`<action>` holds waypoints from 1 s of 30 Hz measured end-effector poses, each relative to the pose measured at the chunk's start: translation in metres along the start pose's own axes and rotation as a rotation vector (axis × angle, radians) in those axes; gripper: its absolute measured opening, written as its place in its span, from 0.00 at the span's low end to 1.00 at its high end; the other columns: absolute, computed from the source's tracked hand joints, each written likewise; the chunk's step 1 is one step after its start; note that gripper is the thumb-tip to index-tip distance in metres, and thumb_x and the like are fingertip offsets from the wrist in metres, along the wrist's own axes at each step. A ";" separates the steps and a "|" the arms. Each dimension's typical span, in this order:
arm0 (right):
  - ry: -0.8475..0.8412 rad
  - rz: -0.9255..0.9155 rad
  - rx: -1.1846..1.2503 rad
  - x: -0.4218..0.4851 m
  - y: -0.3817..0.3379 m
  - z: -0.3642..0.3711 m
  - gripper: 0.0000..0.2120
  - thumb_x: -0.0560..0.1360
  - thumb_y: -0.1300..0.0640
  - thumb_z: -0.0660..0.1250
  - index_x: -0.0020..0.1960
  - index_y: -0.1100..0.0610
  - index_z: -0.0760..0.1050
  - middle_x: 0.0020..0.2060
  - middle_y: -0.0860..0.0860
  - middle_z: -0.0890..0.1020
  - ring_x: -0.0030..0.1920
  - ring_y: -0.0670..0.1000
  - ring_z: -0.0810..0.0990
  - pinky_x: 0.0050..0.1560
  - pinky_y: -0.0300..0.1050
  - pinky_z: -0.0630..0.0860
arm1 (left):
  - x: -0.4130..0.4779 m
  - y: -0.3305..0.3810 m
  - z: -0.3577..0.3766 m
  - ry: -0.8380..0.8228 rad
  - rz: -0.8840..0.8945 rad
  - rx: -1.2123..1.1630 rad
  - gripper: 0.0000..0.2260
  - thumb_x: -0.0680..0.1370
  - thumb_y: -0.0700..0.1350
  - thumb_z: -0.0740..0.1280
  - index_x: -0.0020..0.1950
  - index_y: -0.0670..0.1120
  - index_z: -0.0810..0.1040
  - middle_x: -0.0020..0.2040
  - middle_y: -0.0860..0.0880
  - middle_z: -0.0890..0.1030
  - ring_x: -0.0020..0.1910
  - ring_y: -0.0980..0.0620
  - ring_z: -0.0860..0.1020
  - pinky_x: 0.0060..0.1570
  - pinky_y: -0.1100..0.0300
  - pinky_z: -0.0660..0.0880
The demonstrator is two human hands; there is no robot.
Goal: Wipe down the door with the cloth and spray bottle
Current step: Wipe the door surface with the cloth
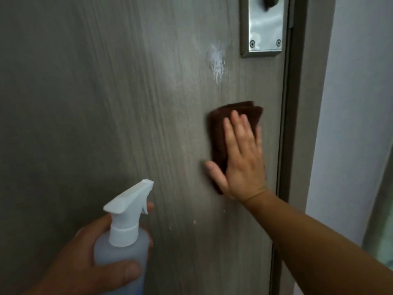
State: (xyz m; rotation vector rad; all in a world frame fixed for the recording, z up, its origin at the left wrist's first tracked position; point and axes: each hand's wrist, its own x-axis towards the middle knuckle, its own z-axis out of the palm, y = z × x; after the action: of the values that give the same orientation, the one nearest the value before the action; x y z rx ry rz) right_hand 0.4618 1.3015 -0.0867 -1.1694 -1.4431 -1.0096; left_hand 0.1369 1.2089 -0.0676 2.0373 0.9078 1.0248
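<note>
A grey wood-grain door (pixel 127 103) fills most of the view. My right hand (pixel 240 158) presses a folded dark brown cloth (pixel 219 128) flat against the door, fingers straight and pointing up. Above the cloth, a white foamy patch of spray (pixel 217 60) clings to the door and runs down a little. My left hand (pixel 85 258) grips a translucent spray bottle (pixel 123 237) with a white trigger head, held upright at the lower left, nozzle aimed toward the door.
A steel handle plate (pixel 263 28) with two screws sits at the top right of the door. The grey door frame (pixel 297 124) runs down the right side, with a white wall (pixel 357 103) beyond it.
</note>
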 end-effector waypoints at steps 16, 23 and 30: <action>-0.042 0.160 0.004 -0.005 0.054 -0.015 0.38 0.82 0.39 0.57 0.83 0.61 0.54 0.83 0.60 0.56 0.84 0.59 0.51 0.83 0.63 0.47 | 0.019 -0.014 0.083 -0.241 -0.101 -0.118 0.34 0.47 0.61 0.81 0.53 0.61 0.82 0.47 0.50 0.86 0.46 0.56 0.83 0.47 0.66 0.77; 0.047 0.347 0.072 -0.047 0.014 0.002 0.39 0.83 0.39 0.55 0.83 0.63 0.54 0.83 0.60 0.55 0.84 0.61 0.51 0.81 0.67 0.50 | 0.025 -0.032 0.069 -0.304 -0.053 -0.151 0.36 0.49 0.65 0.81 0.56 0.63 0.80 0.48 0.46 0.86 0.47 0.49 0.85 0.48 0.59 0.79; -0.023 0.356 0.047 -0.145 -0.046 0.030 0.39 0.83 0.34 0.52 0.83 0.60 0.51 0.84 0.55 0.52 0.84 0.58 0.49 0.79 0.72 0.53 | -0.003 -0.026 0.070 -0.230 -0.094 -0.378 0.35 0.39 0.61 0.84 0.46 0.59 0.86 0.43 0.41 0.87 0.43 0.40 0.86 0.46 0.46 0.81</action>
State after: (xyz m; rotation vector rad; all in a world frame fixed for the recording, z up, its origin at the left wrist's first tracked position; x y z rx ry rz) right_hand 0.4186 1.2981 -0.2359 -1.3483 -1.2133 -0.7130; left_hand 0.1877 1.2027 -0.1224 1.7335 0.6287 0.8188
